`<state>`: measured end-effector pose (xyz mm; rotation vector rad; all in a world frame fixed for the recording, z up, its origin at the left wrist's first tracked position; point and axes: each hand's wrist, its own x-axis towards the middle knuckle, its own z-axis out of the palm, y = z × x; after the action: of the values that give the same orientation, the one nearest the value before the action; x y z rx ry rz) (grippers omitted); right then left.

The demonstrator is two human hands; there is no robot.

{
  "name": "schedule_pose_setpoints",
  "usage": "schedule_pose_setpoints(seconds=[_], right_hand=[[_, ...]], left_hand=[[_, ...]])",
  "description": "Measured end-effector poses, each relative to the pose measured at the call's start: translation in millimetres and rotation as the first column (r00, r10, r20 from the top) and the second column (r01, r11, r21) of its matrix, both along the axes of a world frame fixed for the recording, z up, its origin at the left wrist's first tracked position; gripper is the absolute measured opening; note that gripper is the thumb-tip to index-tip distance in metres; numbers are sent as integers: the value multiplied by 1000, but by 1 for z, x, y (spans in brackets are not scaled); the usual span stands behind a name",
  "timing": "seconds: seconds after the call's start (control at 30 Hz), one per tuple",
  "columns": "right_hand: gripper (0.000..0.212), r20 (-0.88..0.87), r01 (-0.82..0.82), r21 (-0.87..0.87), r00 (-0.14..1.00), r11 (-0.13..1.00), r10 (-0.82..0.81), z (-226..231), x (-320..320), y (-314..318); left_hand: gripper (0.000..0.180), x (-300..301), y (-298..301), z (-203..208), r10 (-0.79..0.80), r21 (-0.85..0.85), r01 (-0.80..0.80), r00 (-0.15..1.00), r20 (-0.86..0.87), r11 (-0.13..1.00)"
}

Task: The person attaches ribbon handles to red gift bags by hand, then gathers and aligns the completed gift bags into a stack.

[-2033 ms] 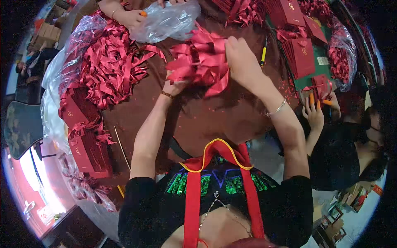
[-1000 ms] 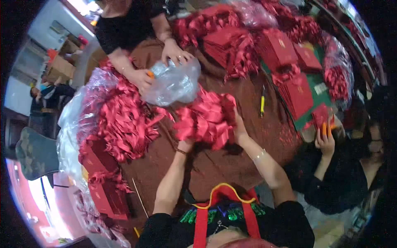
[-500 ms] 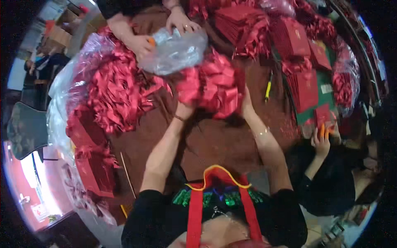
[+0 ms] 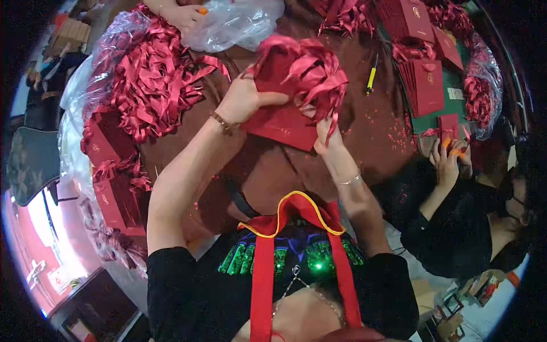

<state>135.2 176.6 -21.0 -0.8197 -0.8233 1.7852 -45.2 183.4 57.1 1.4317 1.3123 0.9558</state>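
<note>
My left hand (image 4: 244,100) grips the left side of a stack of flat red paper bags (image 4: 283,121) with red ribbon handles (image 4: 313,71) bunched on top. My right hand (image 4: 327,134) holds the same stack from below on its right side, fingers up among the ribbons. The stack is lifted and tilted above the brown table (image 4: 364,122). A bracelet sits on each of my wrists.
A heap of red ribbons (image 4: 151,80) in clear plastic lies at the left, with red bags (image 4: 108,199) beside it. Another person's hand (image 4: 185,14) holds a clear plastic bag (image 4: 233,23) at the top. More red bags (image 4: 424,85), a yellow pen (image 4: 371,74) and a person's hands (image 4: 447,159) are at the right.
I have gathered the red stack with ribbons and pulled it toward me, raising and tilting it. My left hand moved onto its upper left side; my right hand came under it.
</note>
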Motion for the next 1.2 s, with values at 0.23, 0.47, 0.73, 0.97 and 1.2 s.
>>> schedule_pose_setpoints(seconds=[0.23, 0.47, 0.73, 0.97, 1.2], right_hand=[[29, -36, 23, -183, 999, 983, -30, -21, 14, -25], [47, 135, -291, -293, 930, 911, 341, 37, 3, -88], [31, 335, -306, 942, 863, 137, -379, 110, -16, -11], [52, 609, -594, 782, 665, 187, -433, 102, 19, 51], [81, 596, -434, 613, 803, 661, -26, 58, 52, 51]], left_hand=[[55, 14, -5, 30, -40, -98, 38, 999, -27, 994], [55, -1, 23, 49, 80, 314, 131, 812, -578, 941], [45, 47, 26, 26, -86, 77, 380, 396, -914, 922], [42, 44, 9, 52, -65, 160, 528, 381, -922, 834], [26, 49, 11, 45, 1, 220, 429, 455, -891, 876]])
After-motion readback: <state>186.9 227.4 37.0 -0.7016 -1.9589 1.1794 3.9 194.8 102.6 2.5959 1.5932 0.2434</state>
